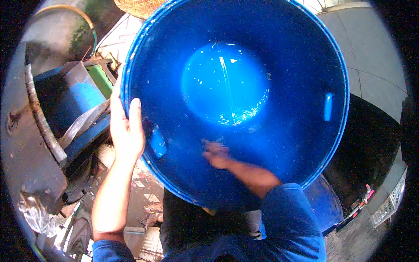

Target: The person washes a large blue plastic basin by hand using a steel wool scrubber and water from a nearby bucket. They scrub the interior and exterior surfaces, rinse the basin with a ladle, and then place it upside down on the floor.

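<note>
A large blue plastic barrel (291,75) is tilted so that its round mouth faces me. Light shines through its bottom (226,82), where wet-looking glints and white specks show along with a straight raised line. My left hand (126,132) grips the barrel's rim on the left, thumb inside and fingers around the outer side. Inside the barrel, my right hand (216,154) is at the lower inner wall, blurred by motion. Whether it holds anything cannot be made out. The right forearm reaches in over the near rim.
At left are a metal-edged trough (45,118) with blue and green pieces and a crumpled clear plastic bag (37,214). A hose (70,8) curves behind, near a woven basket (139,7). On the right are a large black surface (363,140) and a white plastic grid (391,199).
</note>
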Available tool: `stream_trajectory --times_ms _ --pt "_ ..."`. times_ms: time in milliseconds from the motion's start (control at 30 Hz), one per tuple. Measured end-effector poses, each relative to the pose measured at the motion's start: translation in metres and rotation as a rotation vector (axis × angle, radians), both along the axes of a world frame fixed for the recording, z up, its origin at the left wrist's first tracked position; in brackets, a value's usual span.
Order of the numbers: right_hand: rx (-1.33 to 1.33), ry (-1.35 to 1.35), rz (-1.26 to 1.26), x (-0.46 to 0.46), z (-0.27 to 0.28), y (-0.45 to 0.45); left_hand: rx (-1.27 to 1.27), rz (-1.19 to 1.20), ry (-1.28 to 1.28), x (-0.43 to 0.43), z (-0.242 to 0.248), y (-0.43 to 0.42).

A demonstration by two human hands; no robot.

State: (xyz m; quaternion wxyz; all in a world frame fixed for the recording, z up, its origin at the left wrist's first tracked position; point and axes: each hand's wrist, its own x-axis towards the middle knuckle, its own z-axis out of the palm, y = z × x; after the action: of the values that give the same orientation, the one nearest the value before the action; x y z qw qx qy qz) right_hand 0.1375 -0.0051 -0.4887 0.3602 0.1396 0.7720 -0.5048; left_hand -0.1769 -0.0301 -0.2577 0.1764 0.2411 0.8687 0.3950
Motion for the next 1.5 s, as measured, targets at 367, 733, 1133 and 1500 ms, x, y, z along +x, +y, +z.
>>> stream_trajectory --times_ms 367,733,1133,1500 --pt "0.575 -0.27 -0.269 0.05 -0.147 0.029 0.009 0.071 -0.027 0.006 -0.001 0.001" --pt "-0.177 -0.288 -0.495 -0.02 -0.202 -0.018 -0.122 0.197 0.025 0.008 0.001 -0.019" --pt "0.904 -0.873 -0.842 0.049 -0.304 0.032 -0.13 0.303 0.06 0.011 0.004 -0.036" --pt "0.945 -0.386 -0.012 0.103 -0.276 0.095 -0.128 0.296 -0.02 0.013 0.008 -0.03"
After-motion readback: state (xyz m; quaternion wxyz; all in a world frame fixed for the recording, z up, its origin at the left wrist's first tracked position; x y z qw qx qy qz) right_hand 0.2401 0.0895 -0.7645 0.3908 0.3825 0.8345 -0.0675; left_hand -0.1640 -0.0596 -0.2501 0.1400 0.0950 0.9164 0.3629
